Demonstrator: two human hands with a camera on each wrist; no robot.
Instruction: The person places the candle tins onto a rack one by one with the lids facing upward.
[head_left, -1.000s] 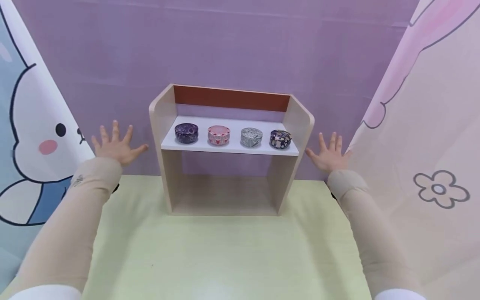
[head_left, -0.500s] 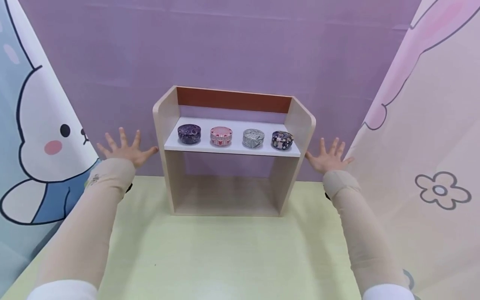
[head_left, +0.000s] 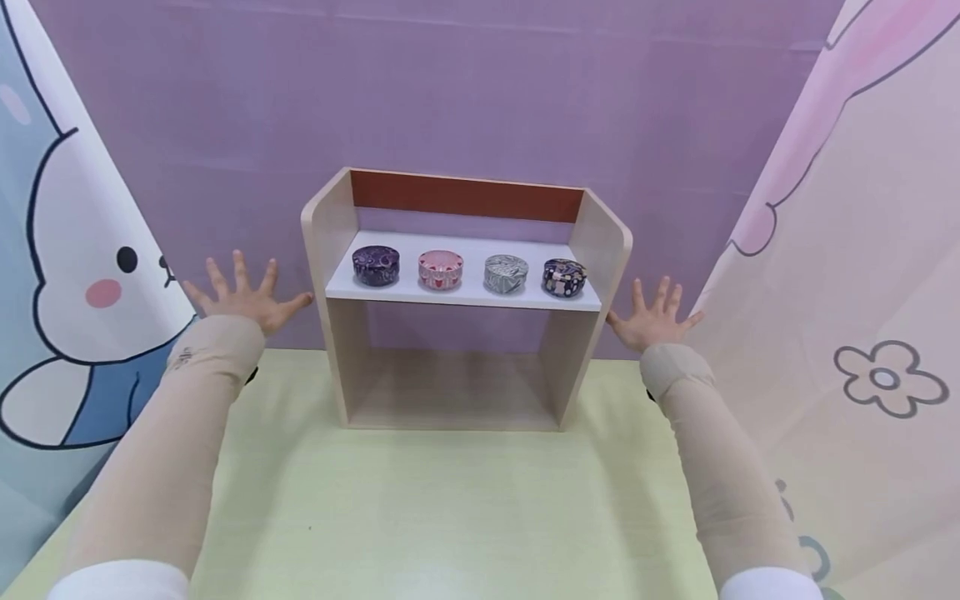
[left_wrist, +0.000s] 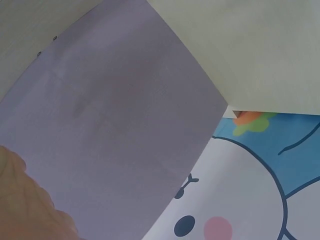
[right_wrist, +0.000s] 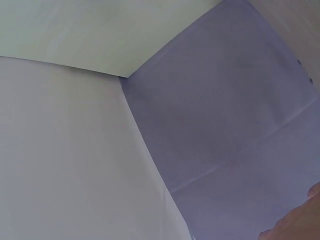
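My left hand [head_left: 246,302] is held with fingers spread beside the left panel of a small wooden shelf [head_left: 453,408]. On the other side, my right hand [head_left: 651,321] is spread too, its thumb close to the right panel; whether it touches cannot be told. Neither hand holds anything. Along the white upper board stand a dark purple round tin [head_left: 376,266], a pink tin with red hearts [head_left: 440,270], a grey leaf-patterned tin [head_left: 506,274] and a dark floral tin [head_left: 564,277]. Only part of the left hand [left_wrist: 30,205] shows in the left wrist view.
The shelf stands on a pale yellow-green table [head_left: 450,517] against a purple cloth backdrop [head_left: 480,92]. A cartoon-printed cloth [head_left: 82,250] hangs at the left. A pale cloth with a flower drawing [head_left: 862,292] hangs at the right. The shelf's lower compartment lies below the tins.
Compared with a second ago, my left hand has come right, nearer the shelf, and my right hand slightly left and lower. The tins have stayed in place; the head view shifted slightly.
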